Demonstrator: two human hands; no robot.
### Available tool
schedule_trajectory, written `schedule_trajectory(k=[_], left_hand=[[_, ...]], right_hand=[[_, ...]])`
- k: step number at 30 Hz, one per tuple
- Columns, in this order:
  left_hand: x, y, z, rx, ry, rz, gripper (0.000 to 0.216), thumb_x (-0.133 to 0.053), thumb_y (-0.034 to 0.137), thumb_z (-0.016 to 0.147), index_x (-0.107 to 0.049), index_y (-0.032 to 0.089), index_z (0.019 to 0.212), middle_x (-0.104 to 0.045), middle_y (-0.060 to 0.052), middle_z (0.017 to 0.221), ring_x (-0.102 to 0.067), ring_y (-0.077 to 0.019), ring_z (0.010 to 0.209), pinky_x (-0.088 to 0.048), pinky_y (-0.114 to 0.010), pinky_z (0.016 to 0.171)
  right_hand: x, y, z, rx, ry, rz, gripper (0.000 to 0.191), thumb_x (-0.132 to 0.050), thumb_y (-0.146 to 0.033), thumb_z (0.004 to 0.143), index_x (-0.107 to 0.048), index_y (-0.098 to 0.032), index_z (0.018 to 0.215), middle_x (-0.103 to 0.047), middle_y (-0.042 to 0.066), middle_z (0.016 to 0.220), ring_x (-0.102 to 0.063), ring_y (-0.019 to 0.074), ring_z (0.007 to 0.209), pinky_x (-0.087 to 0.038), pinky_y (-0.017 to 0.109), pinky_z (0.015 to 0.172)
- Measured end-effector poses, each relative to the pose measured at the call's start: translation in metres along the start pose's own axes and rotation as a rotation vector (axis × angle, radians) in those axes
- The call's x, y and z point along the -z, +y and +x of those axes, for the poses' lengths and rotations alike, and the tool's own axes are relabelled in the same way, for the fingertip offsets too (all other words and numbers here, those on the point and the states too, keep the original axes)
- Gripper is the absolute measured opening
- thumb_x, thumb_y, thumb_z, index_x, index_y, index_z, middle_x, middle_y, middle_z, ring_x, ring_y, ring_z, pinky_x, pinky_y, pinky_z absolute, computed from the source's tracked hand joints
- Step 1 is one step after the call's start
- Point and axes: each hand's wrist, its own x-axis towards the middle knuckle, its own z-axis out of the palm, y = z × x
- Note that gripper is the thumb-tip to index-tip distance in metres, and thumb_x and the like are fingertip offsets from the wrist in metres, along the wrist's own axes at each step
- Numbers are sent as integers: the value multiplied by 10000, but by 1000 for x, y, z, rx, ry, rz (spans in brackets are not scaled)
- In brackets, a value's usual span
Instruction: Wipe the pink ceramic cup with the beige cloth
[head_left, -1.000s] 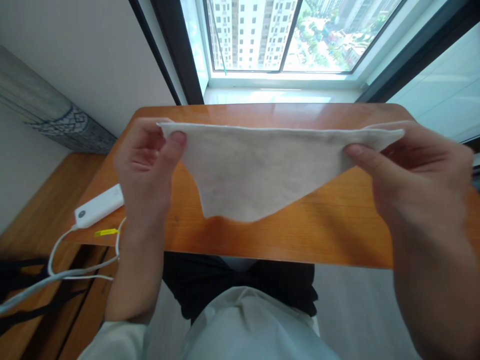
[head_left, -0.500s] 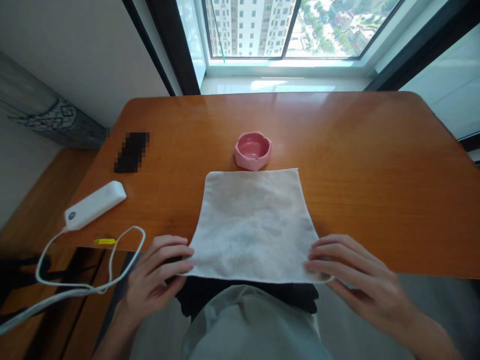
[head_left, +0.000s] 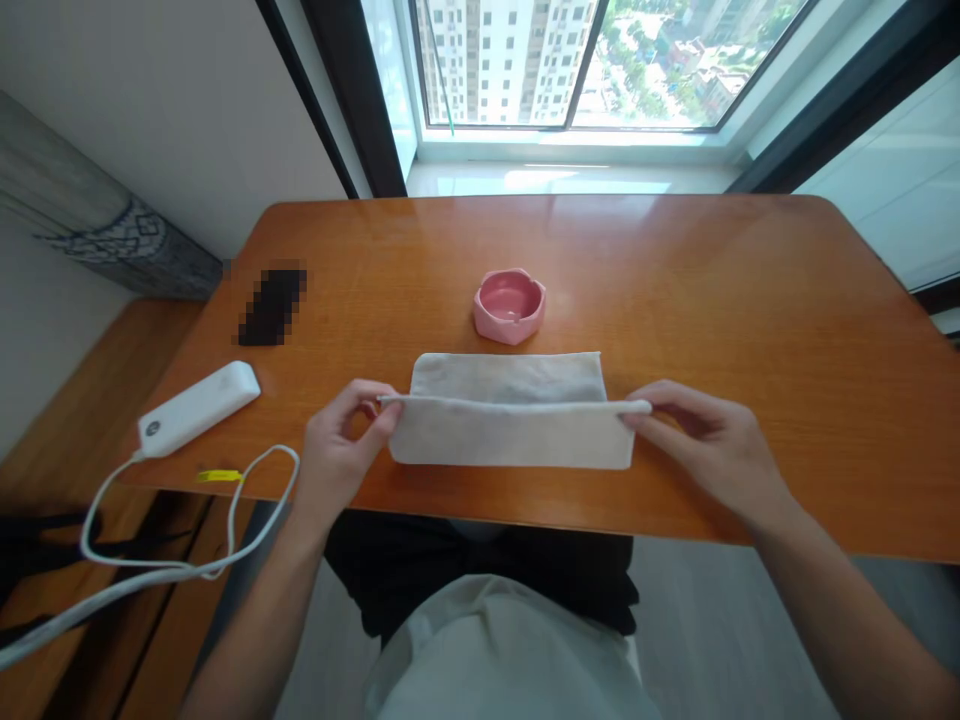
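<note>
A white cloth lies on the orange wooden table, its near edge lifted and carried over toward its far edge in a fold. My left hand pinches the cloth's lifted left corner. My right hand pinches the lifted right corner. A small pink bowl stands just beyond the cloth's far edge.
A white device with a white cable lies at the table's left front corner. A dark pixelated object sits behind it. A lower wooden surface is at left. The window is beyond the table.
The cloth was held up in the air, then laid flat on the table. Both hands have since lifted its near edge and brought it forward over the cloth.
</note>
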Motion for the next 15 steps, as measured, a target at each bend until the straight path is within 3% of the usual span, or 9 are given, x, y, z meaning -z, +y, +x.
schedule_trajectory(k=[2,4,7,10,13,15], left_hand=[[-8,-8,34,9,-29,84,245,-791,460,985,-777,218,948,-777,-14,922,-662,-164,785,-515,-294,761],[-14,-19,62,-7,-47,168,251,-780,462,957,-779,212,966,-773,-29,913,-650,-180,769,-464,-310,712],[-21,-36,84,-76,-139,355,199,-751,407,943,-752,208,923,-762,-55,970,-659,-228,899,-516,-369,851],[-26,-39,82,-123,-172,472,153,-712,351,971,-732,204,1007,-753,-81,1071,-663,-281,1036,-551,-447,983],[-34,-23,62,-247,-43,516,262,-671,294,1031,-701,199,1273,-731,-132,1338,-666,-337,1276,-543,-523,1151],[-40,-8,44,-357,-65,528,322,-620,313,1101,-666,196,1397,-693,-152,1483,-646,-345,1393,-520,-536,1233]], right_hand=[[-4,1,30,-83,30,-24,356,-898,-649,869,-851,-304,940,-828,16,946,-751,238,875,-564,400,848],[-8,4,56,-56,36,-98,390,-877,-668,863,-835,-285,925,-818,26,944,-715,229,806,-550,409,804],[-13,14,81,73,3,-229,328,-804,-600,934,-804,-275,891,-781,33,921,-666,213,756,-542,421,782],[-19,21,86,163,-20,-357,279,-749,-521,970,-825,-265,1051,-761,69,1013,-694,243,822,-600,469,835],[-28,13,71,242,115,-502,442,-684,-478,1024,-766,-250,1394,-752,153,1292,-746,356,1146,-638,585,1044],[-37,2,54,343,164,-586,511,-610,-447,1091,-674,-243,1556,-703,191,1498,-677,408,1408,-579,639,1204]])
